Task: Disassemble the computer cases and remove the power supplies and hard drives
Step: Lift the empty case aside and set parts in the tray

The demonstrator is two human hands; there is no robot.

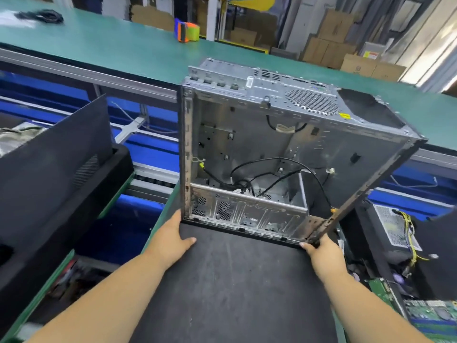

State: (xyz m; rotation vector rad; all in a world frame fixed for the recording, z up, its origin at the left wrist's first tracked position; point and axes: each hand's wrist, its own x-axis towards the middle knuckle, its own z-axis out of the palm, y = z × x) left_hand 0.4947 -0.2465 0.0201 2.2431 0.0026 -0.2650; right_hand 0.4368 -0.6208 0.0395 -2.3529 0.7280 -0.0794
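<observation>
Your left hand lies flat and spread against the lower left corner of the computer case, thumb on the black mat; it presses, it does not grip. The case stands open toward you on the far end of this mat, tilted, its back panel with the round fan grille up. Inside it looks nearly stripped: the power supply bay at the top right of the case is an empty hole, and only loose black cables hang in the middle. So I judge it light, stiff, but with thin sheet metal edges that can cut; hold it by the folded frame rails, not by the perforated drive cage near the bottom. Your right hand pinches the lower right corner rail of the case. Left of the case a black side panel leans; right of it a removed power supply with yellow wires lies, so room is narrow on both sides. Behind the case the green bench has open space.
</observation>
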